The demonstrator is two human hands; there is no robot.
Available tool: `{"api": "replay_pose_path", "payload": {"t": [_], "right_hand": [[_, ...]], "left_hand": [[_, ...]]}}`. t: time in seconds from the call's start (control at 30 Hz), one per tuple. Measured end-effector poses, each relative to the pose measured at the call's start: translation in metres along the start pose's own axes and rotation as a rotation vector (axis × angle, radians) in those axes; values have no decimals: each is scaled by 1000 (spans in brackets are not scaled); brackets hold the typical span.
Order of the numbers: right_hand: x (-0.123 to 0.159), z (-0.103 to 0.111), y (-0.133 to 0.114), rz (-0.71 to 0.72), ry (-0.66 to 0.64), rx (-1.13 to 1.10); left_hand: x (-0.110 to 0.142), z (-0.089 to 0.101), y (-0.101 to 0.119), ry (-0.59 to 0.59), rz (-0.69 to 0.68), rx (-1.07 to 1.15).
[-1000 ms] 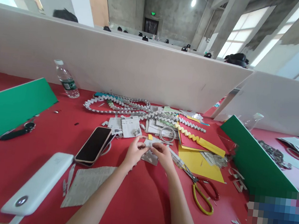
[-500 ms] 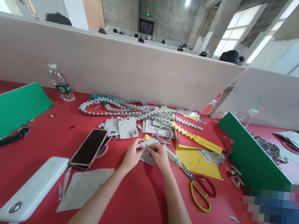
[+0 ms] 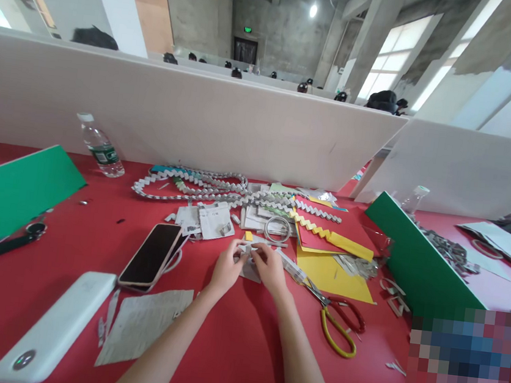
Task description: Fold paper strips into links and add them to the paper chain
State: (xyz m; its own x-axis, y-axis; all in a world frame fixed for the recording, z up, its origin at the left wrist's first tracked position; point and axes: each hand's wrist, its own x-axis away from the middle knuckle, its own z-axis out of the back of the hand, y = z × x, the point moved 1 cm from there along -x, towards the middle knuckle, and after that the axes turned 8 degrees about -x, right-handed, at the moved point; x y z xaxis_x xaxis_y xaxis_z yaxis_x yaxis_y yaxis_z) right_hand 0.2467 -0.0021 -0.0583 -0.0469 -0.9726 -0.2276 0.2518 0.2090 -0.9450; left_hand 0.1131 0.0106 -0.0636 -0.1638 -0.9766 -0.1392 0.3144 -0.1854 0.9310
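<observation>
My left hand and my right hand meet over the red table, fingertips pinched together. Between them is a small folded strip of whitish paper, mostly covered by the fingers. A pale sheet of paper lies beneath my hands. Just beyond the fingertips sits a small yellow block. Farther back stretches a long zigzag chain of folded paper, grey-white with a yellow end. To the right of my right hand lie scissors with red and yellow handles.
On the left are a phone, a white power bank, a printed paper sheet and a water bottle. Green boards stand at both sides. A white partition closes the back. A person sits at the right edge.
The view has shifted slightly. Both hands stay in the same place, with small finger movements around the folded paper strip.
</observation>
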Motion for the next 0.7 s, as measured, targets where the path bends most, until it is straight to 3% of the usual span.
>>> {"api": "replay_pose_path", "payload": {"t": [0.2,0.4,0.57,0.7], "right_hand": [[7,-2,1,93,-5,198],[22,-6,-3,167,68,371],[66,-7,-8,204,108,375],[109,-8,-9,139,156,414]], "left_hand": [[4,-2,-4,15,-76,-252],[14,-9,10,83,-315,-906],[31,-18,19,-1,-384,-1141],[48,-19,18,46,-326,-1160]]}}
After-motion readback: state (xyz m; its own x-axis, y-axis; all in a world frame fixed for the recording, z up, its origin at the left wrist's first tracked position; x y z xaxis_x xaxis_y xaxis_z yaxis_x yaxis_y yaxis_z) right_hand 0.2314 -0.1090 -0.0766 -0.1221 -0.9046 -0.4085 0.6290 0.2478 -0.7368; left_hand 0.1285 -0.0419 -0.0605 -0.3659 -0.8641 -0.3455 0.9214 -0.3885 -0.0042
